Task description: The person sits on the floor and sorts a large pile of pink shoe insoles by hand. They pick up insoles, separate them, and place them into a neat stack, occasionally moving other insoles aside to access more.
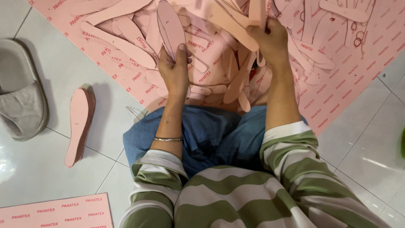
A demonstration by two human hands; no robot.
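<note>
While I sit on the tiled floor with my knees drawn up, my left hand is closed around a pink insole cut-out, thumb pressed flat on its face so it stands upright above the heap. My right hand is pinched shut on a thin bunch of the same pink pieces — how many, I cannot tell, since the top edge cuts them off. Both hands hang over the loose pile lying on the big pink sheet. To do this well, I judge I should keep the toe and heel of each piece pointing the same way and square the edges before adding it to the bunch — a neat stack of insoles already lies on the tiles to my left, just beside a grey slipper.
</note>
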